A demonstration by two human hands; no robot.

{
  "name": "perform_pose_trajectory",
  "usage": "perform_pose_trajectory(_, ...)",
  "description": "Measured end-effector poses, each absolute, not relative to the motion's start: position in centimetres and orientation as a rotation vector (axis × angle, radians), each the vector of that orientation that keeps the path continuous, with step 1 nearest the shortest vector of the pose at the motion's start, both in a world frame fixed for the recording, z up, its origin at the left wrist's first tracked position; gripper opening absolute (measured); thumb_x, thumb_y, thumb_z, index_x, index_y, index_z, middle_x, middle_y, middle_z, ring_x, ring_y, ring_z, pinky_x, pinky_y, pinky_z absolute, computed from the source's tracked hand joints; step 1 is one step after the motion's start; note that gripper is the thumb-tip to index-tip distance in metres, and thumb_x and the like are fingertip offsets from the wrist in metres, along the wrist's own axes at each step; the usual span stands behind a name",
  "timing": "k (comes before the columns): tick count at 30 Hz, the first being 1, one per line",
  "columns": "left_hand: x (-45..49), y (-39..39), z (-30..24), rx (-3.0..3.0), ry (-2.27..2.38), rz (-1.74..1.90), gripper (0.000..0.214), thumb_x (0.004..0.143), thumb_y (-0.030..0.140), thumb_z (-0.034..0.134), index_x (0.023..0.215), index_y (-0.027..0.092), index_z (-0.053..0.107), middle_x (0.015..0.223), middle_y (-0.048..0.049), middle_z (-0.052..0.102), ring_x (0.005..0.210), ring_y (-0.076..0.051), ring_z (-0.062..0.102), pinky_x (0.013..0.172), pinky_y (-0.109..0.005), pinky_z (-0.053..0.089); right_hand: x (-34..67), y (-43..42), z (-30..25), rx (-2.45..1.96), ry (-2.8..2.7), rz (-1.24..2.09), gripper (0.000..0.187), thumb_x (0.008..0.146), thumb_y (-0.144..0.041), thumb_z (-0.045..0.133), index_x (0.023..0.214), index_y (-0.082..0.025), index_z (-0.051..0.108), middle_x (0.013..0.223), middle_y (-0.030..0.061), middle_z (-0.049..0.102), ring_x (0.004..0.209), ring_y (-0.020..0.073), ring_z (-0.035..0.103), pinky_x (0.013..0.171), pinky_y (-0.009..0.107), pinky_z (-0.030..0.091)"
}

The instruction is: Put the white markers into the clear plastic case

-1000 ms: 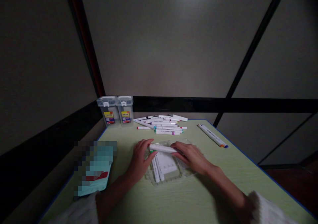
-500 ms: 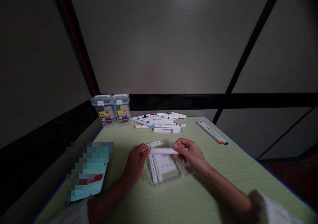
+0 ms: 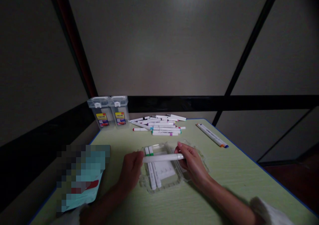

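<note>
Hands [image 3: 192,162] grip both ends of a cylindrical white marker [image 3: 161,157] above a clear plastic case [image 3: 171,182].

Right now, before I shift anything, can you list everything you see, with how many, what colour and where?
Held marker: one, white, between the hands
Case: one, clear, open beneath it
Cased markers: two, white with green bands, case's left side
Insert: one, white, inside case
Loose markers: over ten, overlapping, white with coloured ends, table's far side
Separate markers: two, white with orange and blue ends, right
Lidded boxes: two, clear, far left
Blurred flat item: one, teal and red, near left
Table: one, pale green, blue-edged, below
Wall panels: several, grey with black strips, behind
Hands: two, left and right, bare, at marker's ends
Sleeves: two, whitish, bottom
</note>
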State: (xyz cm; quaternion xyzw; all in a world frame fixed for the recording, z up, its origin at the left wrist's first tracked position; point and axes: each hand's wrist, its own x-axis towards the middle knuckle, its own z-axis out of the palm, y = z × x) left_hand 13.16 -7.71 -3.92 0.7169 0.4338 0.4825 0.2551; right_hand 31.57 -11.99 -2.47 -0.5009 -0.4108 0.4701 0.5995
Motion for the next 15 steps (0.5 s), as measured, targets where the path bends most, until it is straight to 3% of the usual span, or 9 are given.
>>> perform_pose_trajectory(15,13.0,-7.9,-5.1,1.811,1.333,1.432,0.038,0.078,0.042,0.037,0.049,0.02,0.047,0.047,0.0011,0.046,0.048,-0.013,0.047,0.05,-0.026,0.04,31.6,-12.0,-2.9,-1.209,-1.026,0.957,0.022,0.075,-0.04,0.048,0.071,-0.018,0.05,0.05,-0.0076,0.028,0.04,0.0062,0.022,0.036,0.019,0.015)
